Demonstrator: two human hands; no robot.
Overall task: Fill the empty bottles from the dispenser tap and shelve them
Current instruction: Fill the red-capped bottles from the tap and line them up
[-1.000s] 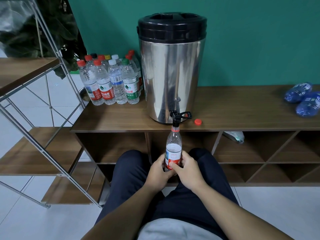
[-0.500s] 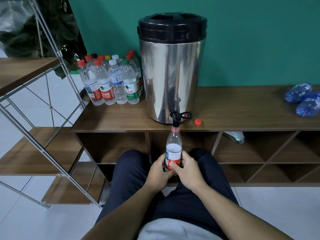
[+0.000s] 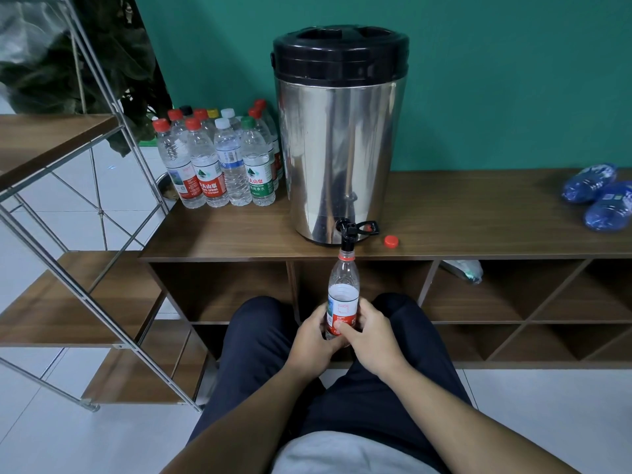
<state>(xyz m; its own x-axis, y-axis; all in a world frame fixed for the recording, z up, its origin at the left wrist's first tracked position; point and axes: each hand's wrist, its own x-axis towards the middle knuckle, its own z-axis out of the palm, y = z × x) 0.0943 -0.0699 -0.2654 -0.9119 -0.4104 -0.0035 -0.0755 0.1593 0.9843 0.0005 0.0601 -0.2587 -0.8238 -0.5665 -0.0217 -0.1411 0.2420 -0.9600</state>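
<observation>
dispenser (image 3: 340,131) and capped bottles (image 3: 219,159) crowd countertop (image 3: 478,213).

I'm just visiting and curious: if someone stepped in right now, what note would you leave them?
Left hand and right hand both grip the uncapped bottle, its mouth under the dispenser tap. Its red cap lies on the cabinet top. Capped bottles stand left of the dispenser.
Done: bottle positioned, partly filled.
Left: finish filling, cap, shelve.

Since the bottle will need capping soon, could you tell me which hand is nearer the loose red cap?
Right. The right hand grips the bottle below the red cap; the left hand grips the bottle's far side.
</observation>
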